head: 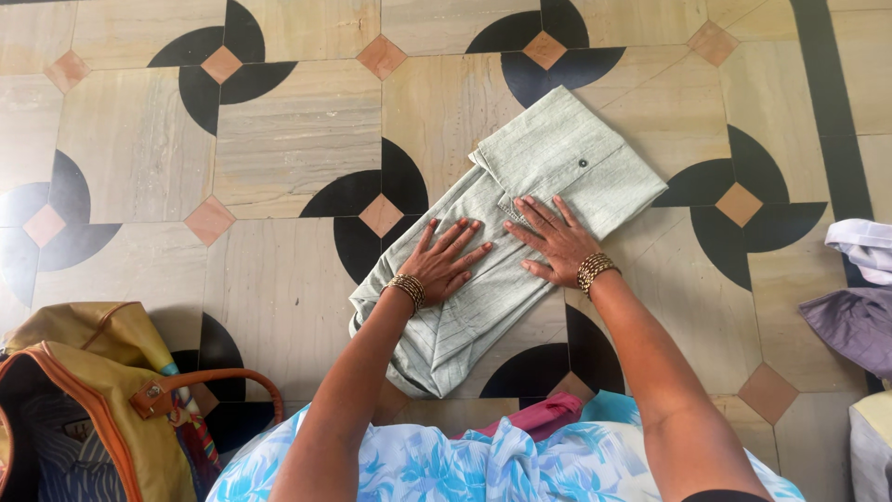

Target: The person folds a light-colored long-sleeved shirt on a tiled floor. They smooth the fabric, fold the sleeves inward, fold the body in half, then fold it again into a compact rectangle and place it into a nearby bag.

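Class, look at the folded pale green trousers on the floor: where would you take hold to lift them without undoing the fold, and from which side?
Grip the folded trousers along both long edges, coming from the near side where the left hand and right hand press flat. The narrow, layered bundle would likely sag if lifted by one end.

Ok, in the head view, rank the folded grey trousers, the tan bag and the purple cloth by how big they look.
1. Folded grey trousers
2. Tan bag, cut off by the frame and nearer the camera, so unsure
3. Purple cloth, also cut off at the edge
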